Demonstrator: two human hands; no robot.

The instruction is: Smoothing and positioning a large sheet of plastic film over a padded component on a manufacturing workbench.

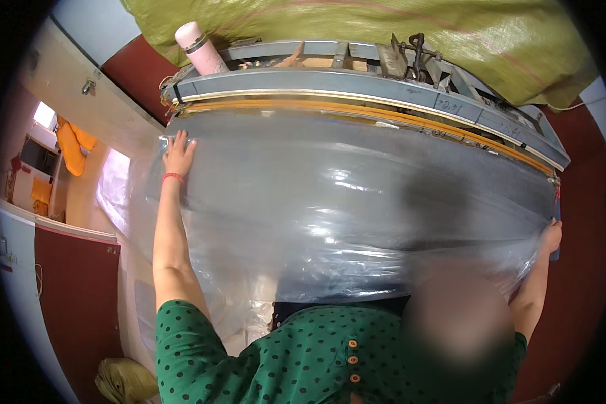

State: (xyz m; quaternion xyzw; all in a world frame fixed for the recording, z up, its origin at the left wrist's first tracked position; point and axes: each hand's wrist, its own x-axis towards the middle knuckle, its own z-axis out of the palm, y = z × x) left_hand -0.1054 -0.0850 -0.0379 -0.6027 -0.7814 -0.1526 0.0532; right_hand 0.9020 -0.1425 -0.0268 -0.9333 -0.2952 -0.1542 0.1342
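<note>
Probably for tautness, the right hand (551,236) grips plastic sheeting (262,192) at three o'clock. The left hand (178,157) lies splayed at ten.

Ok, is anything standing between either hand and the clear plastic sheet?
Nothing visible does: the left hand rests spread on the clear plastic sheet near its far left corner, and the curled right hand pinches its right edge.

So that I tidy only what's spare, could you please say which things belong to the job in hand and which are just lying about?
In use:
clear plastic sheet, left hand spread on it, right hand gripping its edge
probably the grey metal frame beyond it

Apparently lying about:
pink bottle at the frame
olive bundle, lower left
</note>
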